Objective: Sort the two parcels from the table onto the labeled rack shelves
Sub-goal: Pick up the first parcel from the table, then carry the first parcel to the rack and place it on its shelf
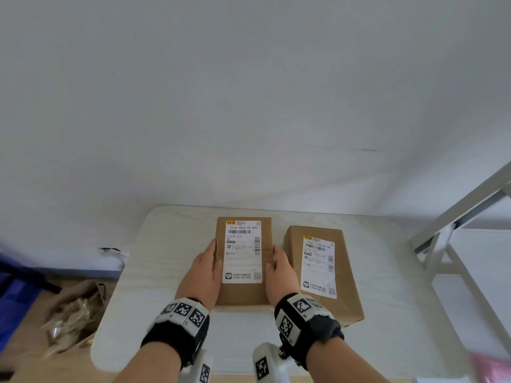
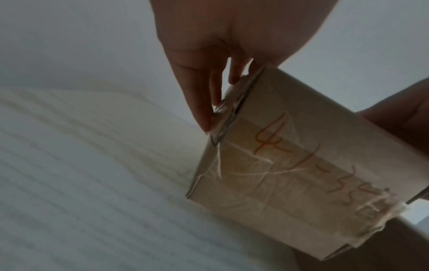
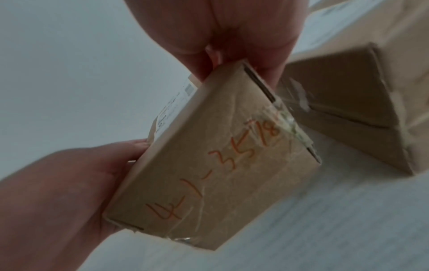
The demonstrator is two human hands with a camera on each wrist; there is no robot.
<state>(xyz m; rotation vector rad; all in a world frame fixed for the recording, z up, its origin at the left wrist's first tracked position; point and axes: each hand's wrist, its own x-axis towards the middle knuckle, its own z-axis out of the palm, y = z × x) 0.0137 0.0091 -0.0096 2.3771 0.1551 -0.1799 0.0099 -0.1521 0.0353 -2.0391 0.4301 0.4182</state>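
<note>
Two brown cardboard parcels lie on the white table (image 1: 166, 258). The left parcel (image 1: 242, 252) carries a white label reading H036 and orange handwriting on its near end (image 2: 290, 174) (image 3: 220, 174). My left hand (image 1: 206, 269) (image 2: 204, 82) grips its left side, fingers down the side, thumb on top. My right hand (image 1: 279, 269) (image 3: 232, 36) grips its right side the same way. Its near end looks raised slightly off the table. The right parcel (image 1: 320, 266) (image 3: 348, 91), labelled T148, lies untouched just to the right.
A white metal rack (image 1: 456, 217) with a shelf stands at the table's right edge. On the floor to the left lie a crumpled brown bag (image 1: 74, 313) and a blue object (image 1: 13, 305). A plain wall runs behind the table. Something pink (image 1: 492, 366) shows at bottom right.
</note>
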